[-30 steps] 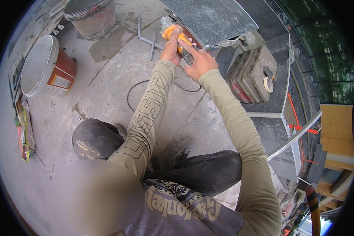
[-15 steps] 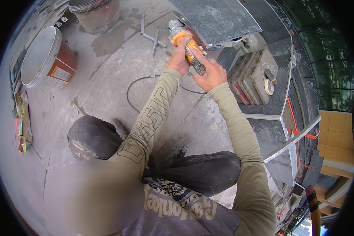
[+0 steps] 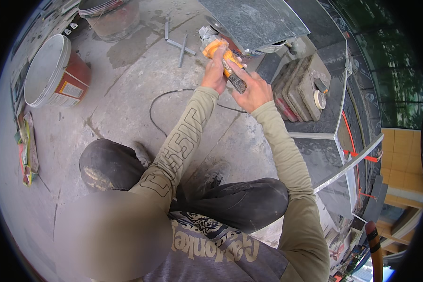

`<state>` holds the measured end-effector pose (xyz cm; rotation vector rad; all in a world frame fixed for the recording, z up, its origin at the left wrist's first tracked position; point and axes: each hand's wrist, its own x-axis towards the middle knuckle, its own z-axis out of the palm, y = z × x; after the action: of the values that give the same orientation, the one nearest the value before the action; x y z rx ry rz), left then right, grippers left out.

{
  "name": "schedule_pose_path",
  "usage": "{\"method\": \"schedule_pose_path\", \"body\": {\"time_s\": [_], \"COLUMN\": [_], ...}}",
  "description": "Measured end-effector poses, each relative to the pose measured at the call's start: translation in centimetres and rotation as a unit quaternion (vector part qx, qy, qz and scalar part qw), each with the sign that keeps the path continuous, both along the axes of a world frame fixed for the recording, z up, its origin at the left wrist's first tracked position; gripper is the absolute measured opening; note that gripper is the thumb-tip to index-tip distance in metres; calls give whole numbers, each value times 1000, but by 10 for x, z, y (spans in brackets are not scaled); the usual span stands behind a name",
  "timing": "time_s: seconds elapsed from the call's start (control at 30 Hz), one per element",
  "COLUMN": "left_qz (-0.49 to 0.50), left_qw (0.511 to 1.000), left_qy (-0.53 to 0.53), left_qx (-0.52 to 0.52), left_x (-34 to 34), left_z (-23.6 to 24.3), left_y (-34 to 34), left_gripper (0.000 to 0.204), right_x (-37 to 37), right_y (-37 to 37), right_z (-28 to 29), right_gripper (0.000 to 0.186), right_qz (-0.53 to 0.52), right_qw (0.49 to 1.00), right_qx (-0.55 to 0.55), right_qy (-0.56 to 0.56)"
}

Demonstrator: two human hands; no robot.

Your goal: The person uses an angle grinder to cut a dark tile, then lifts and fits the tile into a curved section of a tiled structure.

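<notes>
One orange grinder [image 3: 230, 58]: left hand's [image 3: 214, 75] grip closed round body, right hand's [image 3: 254, 92] round rear; grey slab [image 3: 261, 22] near.

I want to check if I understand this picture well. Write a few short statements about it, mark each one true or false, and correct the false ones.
1. The left hand and the right hand both hold the orange power tool. True.
2. A dark cable curves across the floor. True.
3. The roll of tape lies on the floor. False: the roll of tape is on the stack of rough grey slabs.
4. The white-rimmed red bucket is right of the hands. False: it is left of them.
</notes>
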<state>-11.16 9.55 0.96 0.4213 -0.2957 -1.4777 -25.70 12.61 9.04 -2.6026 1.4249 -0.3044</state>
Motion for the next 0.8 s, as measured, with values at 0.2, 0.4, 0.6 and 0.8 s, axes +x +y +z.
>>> {"method": "schedule_pose_path", "body": {"time_s": [0.2,0.4,0.6,0.8], "left_qz": [16,8,6,3], "left_qw": [1000,1000,1000,1000], "left_qy": [0,-11,-12,-6], "left_qx": [17,20,15,4], "left_x": [-4,3,18,26], "left_z": [4,4,-2,-15], "left_y": [5,-1,-16,-29], "left_gripper": [47,49,48,48], "right_x": [-1,2,20,30], "right_y": [3,-4,-14,-18], "right_z": [-3,-8,-5,-3], "right_gripper": [85,86,89,88], "right_qz": [1,1,-8,-11], "right_qw": [1000,1000,1000,999], "right_qx": [-5,-7,12,19], "right_qy": [-7,-12,11,28]}}
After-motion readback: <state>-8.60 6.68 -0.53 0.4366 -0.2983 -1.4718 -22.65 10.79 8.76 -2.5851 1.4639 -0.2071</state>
